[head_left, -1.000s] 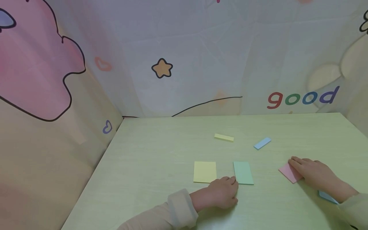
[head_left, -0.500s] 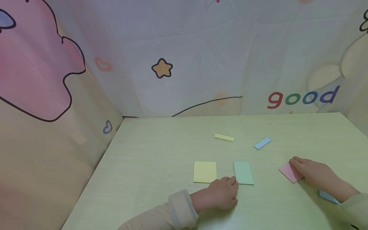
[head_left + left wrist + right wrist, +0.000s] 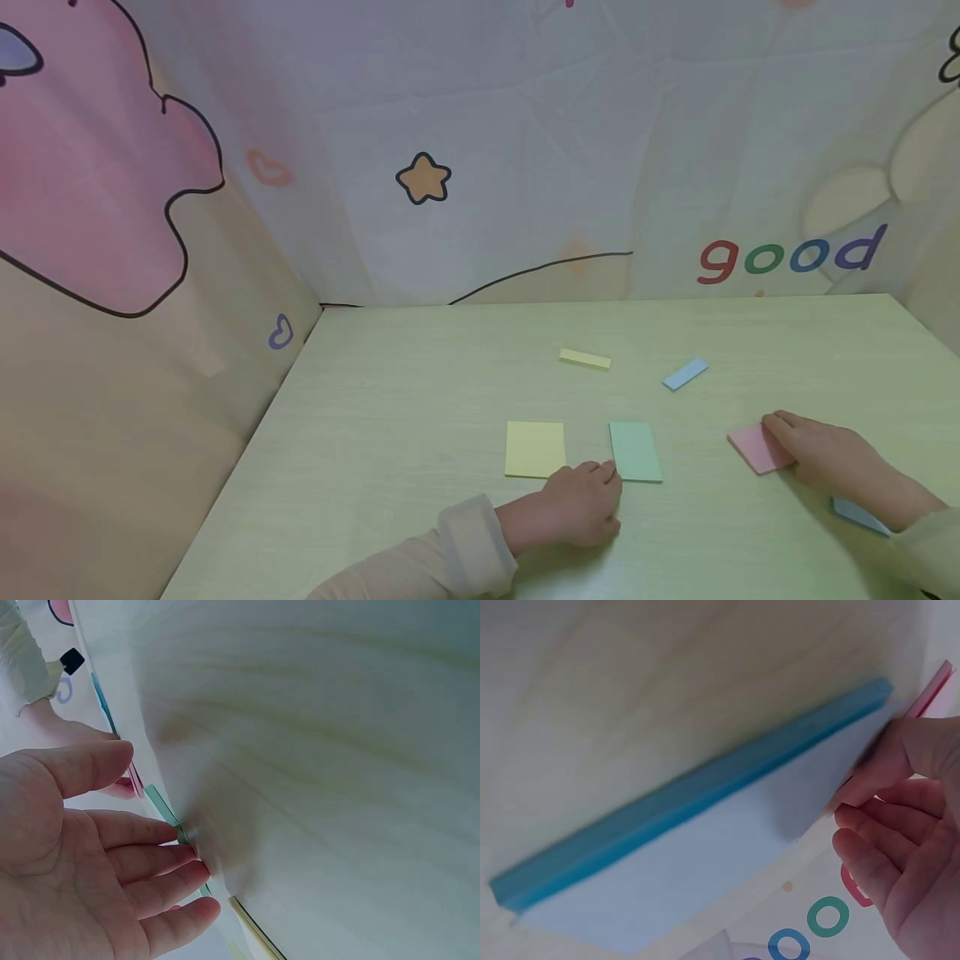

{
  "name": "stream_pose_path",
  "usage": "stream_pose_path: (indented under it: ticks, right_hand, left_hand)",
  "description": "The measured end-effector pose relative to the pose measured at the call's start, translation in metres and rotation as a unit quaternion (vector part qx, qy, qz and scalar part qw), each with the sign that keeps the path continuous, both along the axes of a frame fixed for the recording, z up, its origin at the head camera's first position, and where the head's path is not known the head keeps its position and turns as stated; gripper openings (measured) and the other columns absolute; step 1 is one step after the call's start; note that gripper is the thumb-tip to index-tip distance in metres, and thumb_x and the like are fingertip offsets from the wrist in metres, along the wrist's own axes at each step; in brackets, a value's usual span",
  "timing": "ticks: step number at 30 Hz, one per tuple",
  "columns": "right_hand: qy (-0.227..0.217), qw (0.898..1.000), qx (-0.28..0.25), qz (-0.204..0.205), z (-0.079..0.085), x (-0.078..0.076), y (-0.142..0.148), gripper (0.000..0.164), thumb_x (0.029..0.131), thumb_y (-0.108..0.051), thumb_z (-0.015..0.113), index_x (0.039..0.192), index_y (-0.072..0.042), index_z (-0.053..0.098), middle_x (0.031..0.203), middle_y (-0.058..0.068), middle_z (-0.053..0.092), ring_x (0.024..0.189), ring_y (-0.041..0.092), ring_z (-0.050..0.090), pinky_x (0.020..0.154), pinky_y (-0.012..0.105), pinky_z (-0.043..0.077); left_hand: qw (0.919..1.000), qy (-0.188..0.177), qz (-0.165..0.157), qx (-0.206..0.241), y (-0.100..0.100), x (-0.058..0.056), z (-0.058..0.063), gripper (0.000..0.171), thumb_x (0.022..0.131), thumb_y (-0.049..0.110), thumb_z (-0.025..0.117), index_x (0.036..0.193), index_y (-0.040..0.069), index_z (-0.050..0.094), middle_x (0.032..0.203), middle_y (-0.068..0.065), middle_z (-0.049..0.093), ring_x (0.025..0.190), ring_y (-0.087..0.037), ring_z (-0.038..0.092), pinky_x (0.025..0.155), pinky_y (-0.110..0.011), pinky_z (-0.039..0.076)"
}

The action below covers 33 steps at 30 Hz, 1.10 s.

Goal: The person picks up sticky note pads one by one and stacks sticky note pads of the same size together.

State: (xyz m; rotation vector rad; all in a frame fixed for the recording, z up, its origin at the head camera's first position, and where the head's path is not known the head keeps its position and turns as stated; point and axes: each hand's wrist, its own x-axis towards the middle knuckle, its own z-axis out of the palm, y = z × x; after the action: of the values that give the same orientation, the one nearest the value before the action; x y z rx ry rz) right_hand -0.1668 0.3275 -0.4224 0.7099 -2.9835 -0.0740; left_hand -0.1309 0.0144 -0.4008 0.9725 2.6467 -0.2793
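In the head view, my right hand (image 3: pixel 828 454) grips a pink sticky note pad (image 3: pixel 753 450) by its right side, covering part of it. The right wrist view shows the fingers and thumb around the pad's edge (image 3: pixel 934 688). A blue sticky note pad (image 3: pixel 858 517) lies under the right wrist, partly hidden. My left hand (image 3: pixel 581 504) rests on the table with fingers extended, its fingertips at the near left corner of a mint green sticky note pad (image 3: pixel 636 452). Just beyond that hand lies a square yellow sticky note pad (image 3: pixel 535 448).
Farther back on the pale table (image 3: pixel 390 375) lie a narrow yellow sticky note pad (image 3: pixel 585 359) and a narrow blue one (image 3: pixel 685 374). A printed cloth (image 3: pixel 510 167) hangs behind the table and along its left side.
My right hand has shifted slightly to the right, and the pink sticky note pad has turned a little with it. The left hand and the other pads stay put.
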Motion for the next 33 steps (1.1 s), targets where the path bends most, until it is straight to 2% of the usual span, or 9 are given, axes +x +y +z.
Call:
stream_pose_path:
  ticks: [17, 27, 33]
  right_hand:
    - [-0.032, 0.999, -0.021, -0.004, 0.002, -0.002, -0.006, 0.053, 0.065, -0.008, 0.074, 0.110, 0.007, 0.052, 0.111, 0.024, 0.055, 0.095, 0.037, 0.056, 0.073, 0.046, 0.049]
    - [-0.013, 0.999, -0.035, 0.012, 0.007, -0.001, -0.014, 0.052, 0.065, -0.007, 0.073, 0.110, 0.007, 0.053, 0.110, 0.023, 0.056, 0.091, 0.034, 0.058, 0.072, 0.044, 0.049]
    - [0.020, 0.998, -0.046, 0.045, 0.010, -0.002, -0.017, 0.052, 0.064, -0.008, 0.074, 0.110, 0.006, 0.054, 0.109, 0.022, 0.058, 0.089, 0.032, 0.060, 0.069, 0.041, 0.050]
  left_hand:
    - [0.9999, 0.004, -0.001, 0.011, -0.002, 0.000, -0.002, 0.053, 0.089, 0.045, 0.043, 0.135, 0.020, 0.035, 0.143, 0.008, 0.028, 0.129, -0.006, 0.029, 0.094, -0.025, 0.038]
    - [0.9999, 0.004, -0.004, 0.011, -0.002, 0.000, -0.001, 0.053, 0.089, 0.045, 0.043, 0.135, 0.020, 0.035, 0.143, 0.008, 0.028, 0.129, -0.006, 0.029, 0.093, -0.024, 0.038]
    - [0.9999, 0.002, -0.004, 0.016, -0.003, 0.000, -0.001, 0.053, 0.089, 0.044, 0.043, 0.135, 0.019, 0.036, 0.143, 0.008, 0.029, 0.128, -0.006, 0.030, 0.093, -0.023, 0.039]
